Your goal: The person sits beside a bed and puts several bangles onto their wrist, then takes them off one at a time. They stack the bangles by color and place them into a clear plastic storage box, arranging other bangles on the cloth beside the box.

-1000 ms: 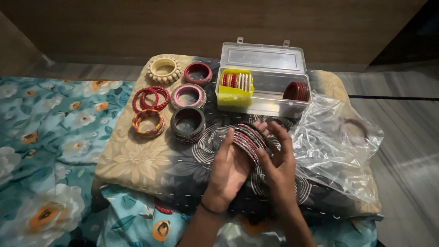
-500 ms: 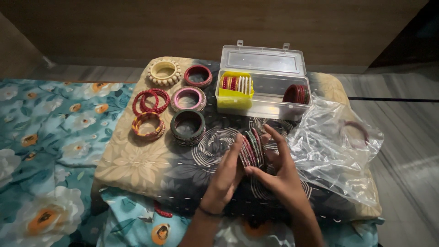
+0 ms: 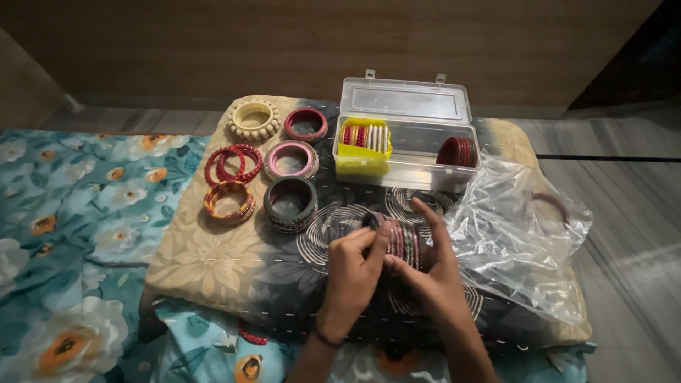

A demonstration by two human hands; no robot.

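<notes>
A stack of pink, green and dark bangles [image 3: 403,240] stands on edge over the patterned pillow [image 3: 213,248], held between both hands. My left hand [image 3: 355,273] pinches its left end with thumb and fingers. Cupped around the right end and far side of the stack is my right hand [image 3: 433,273]. Beyond them an open clear plastic box [image 3: 411,167] holds a yellow holder with red and white bangles [image 3: 366,135] and a dark red set [image 3: 457,151].
Six bangle sets lie on the pillow's left half: cream beaded [image 3: 253,118], maroon [image 3: 306,124], red [image 3: 233,162], pink [image 3: 291,159], yellow-red [image 3: 228,200], dark green [image 3: 290,201]. A crumpled clear plastic bag [image 3: 518,227] with one bangle lies right. Floral bedding [image 3: 71,234] spreads left.
The bangle stack has been turned from a tilted fan in my palms to standing on edge, squeezed together. My left hand shifted from an open palm to a pinch.
</notes>
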